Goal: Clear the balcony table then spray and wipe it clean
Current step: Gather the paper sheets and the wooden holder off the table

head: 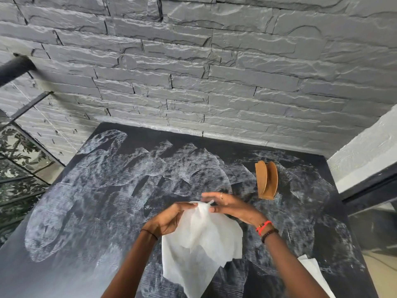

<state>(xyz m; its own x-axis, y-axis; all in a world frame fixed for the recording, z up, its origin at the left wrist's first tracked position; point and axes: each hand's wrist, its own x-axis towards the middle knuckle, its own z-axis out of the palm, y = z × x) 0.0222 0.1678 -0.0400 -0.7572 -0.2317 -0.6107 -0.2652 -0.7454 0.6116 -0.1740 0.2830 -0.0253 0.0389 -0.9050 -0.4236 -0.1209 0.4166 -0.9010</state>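
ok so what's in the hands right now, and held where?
A white paper towel, pinched at its gathered top edge: left hand on the left side, right hand fingertips at the peak. The rest hangs free above the table.

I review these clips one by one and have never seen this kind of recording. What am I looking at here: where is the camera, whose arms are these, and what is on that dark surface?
No machine here: a person wears one wide-angle camera on the head, looking forward and down, so the arms coming in from the bottom are their own. The left hand and right hand together hold up a thin white wipe by its top edge, above the black table. The tabletop is covered in whitish wiping smears. On it, towards the far right, stands a brown wooden napkin holder, which looks empty. More white paper lies at the near right edge. Behind is a grey stone wall.
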